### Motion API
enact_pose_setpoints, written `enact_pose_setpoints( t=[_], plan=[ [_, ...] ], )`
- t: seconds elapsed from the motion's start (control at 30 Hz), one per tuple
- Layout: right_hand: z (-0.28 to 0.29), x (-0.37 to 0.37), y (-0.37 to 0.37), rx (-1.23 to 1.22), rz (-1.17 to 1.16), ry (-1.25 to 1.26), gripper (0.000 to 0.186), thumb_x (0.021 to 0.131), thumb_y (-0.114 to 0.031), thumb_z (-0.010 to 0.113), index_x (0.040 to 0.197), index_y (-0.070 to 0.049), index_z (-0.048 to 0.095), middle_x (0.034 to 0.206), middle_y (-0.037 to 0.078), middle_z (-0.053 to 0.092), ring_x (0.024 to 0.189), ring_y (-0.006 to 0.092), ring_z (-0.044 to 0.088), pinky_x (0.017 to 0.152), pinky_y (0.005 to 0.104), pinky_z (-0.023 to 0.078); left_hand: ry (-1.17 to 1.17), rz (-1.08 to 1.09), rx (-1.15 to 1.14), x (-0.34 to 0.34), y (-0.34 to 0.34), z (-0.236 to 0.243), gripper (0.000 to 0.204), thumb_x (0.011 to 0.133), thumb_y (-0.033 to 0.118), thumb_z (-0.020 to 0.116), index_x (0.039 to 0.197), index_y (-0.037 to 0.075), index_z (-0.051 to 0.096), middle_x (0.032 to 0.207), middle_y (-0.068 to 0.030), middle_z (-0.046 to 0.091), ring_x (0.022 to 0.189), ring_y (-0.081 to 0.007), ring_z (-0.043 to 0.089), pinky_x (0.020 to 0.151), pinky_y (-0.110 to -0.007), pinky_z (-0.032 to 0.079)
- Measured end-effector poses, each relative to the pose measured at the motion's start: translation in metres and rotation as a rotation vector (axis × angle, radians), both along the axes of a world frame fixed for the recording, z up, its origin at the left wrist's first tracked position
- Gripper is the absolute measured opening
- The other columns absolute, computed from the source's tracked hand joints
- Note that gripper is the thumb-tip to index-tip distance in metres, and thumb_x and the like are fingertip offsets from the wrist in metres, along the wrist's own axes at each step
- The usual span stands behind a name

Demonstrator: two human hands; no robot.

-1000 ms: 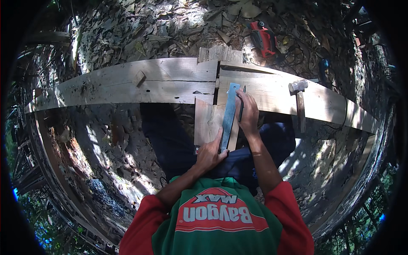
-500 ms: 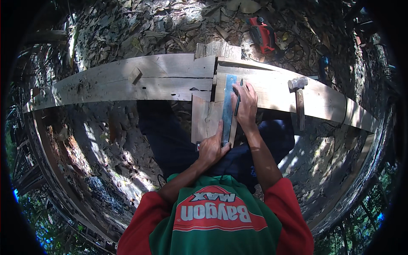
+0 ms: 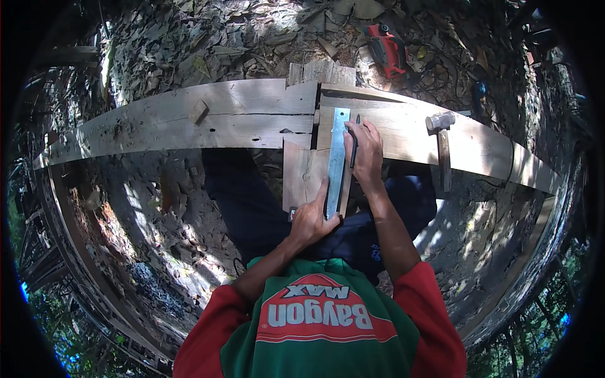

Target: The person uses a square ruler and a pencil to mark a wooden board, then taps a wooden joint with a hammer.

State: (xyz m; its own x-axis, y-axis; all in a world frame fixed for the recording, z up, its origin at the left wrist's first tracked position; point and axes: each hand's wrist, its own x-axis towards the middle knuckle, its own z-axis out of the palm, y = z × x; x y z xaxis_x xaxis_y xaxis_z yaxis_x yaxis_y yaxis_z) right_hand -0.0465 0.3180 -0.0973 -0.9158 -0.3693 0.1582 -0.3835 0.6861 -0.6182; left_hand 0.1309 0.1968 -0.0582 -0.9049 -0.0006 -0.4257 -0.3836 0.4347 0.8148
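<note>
A flat metal ruler (image 3: 339, 142) lies lengthwise over a short wooden board (image 3: 301, 173) and the long plank's right part (image 3: 403, 129). My left hand (image 3: 311, 222) grips the ruler's near end, index finger stretched along its left edge and thumb across its bottom. Just right of the ruler, my right hand (image 3: 367, 151) holds a slim dark pen (image 3: 354, 150) between thumb and fingers. Its fingertips are at the ruler's right edge; I cannot tell whether the pen's tip touches the wood.
A hammer (image 3: 444, 148) rests across the plank on the right. To the left lies the plank's other part (image 3: 252, 113), bearing a small wood block (image 3: 199, 111). Beyond, a red and black power tool (image 3: 387, 50) sits on leaf-covered ground. My dark trousered legs are under the plank.
My right hand has shifted very slightly to the right, and the pen stands a little more upright. The left hand and ruler stay almost still.
</note>
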Motion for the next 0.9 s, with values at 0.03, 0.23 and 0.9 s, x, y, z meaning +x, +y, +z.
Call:
enact_pose_setpoints(
  t=[0.03, 0.23, 0.9],
  plan=[
    [0.000, -0.001, 0.000, -0.004, 0.010, -0.014, 0.023, 0.093, -0.013, 0.065, 0.113, -0.003, 0.067, 0.106, 0.016, 0.072, 0.109, 0.0351, 0.064, 0.108, 0.0462, 0.040, -0.023, -0.007, 0.005, 0.001, -0.005, 0.002, 0.100, 0.078, 0.029, 0.070, 0.159, 0.002, 0.018, 0.079, -0.0277, 0.067, 0.071, -0.0460, 0.066, 0.072, -0.050, 0.053],
    [0.008, -0.002, 0.002, -0.001, 0.014, -0.069, 0.025, 0.091, -0.015, 0.065, 0.113, -0.005, 0.068, 0.109, 0.015, 0.071, 0.119, 0.0410, 0.057, 0.103, 0.0486, 0.041, -0.186, -0.099, -0.022, -0.008, -0.022, 0.008, 0.099, 0.079, 0.029, 0.070, 0.159, 0.004, 0.016, 0.081, -0.0281, 0.067, 0.075, -0.0465, 0.067, 0.075, -0.051, 0.053],
    [0.005, 0.004, 0.006, 0.043, 0.051, 0.013, 0.032, 0.094, -0.020, 0.065, 0.123, -0.009, 0.065, 0.126, 0.014, 0.067, 0.123, 0.0401, 0.053, 0.105, 0.0479, 0.038, -0.181, -0.092, -0.129, -0.013, 0.016, -0.003, 0.106, 0.082, 0.031, 0.073, 0.160, 0.004, 0.007, 0.090, -0.0278, 0.070, 0.079, -0.0453, 0.070, 0.073, -0.053, 0.054]
  ],
)
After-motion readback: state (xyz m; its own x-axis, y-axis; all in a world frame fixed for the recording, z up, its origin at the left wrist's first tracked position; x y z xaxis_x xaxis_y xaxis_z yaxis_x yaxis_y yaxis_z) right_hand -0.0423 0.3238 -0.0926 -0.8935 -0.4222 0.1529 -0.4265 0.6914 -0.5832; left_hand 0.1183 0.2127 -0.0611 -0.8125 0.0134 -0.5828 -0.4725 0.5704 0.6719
